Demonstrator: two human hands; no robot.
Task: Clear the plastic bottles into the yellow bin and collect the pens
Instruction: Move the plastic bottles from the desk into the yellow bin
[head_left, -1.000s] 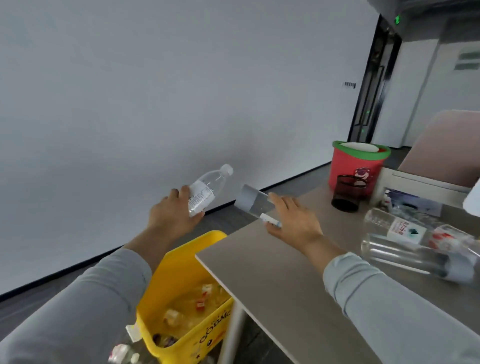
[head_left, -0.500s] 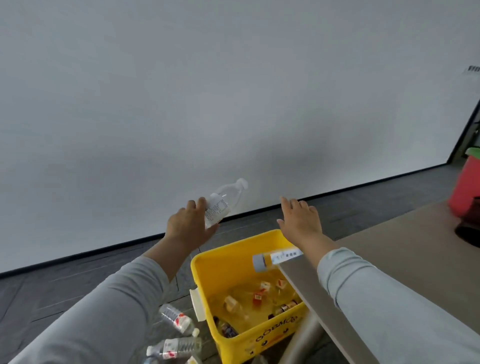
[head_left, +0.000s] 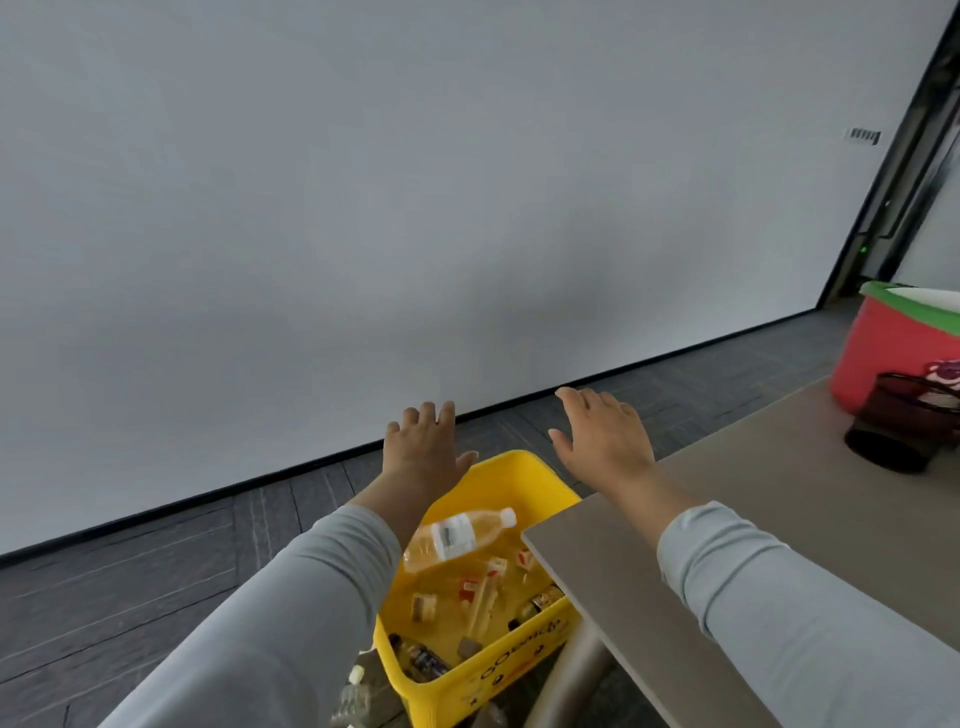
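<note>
Both hands empty, fingers spread: left hand (head_left: 423, 451), right hand (head_left: 602, 441). Bottle (head_left: 457, 538) below them, inside yellow bin (head_left: 511, 470).

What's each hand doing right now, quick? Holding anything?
Left hand: open, fingers spread, holding nothing.
Right hand: open, fingers spread, holding nothing.

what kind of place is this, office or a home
Most likely an office or meeting room: a dark grey floor, a plain white wall with black skirting, and a beige flat-topped table carrying a black mesh pen cup. A dark-framed door stands far right.
</note>
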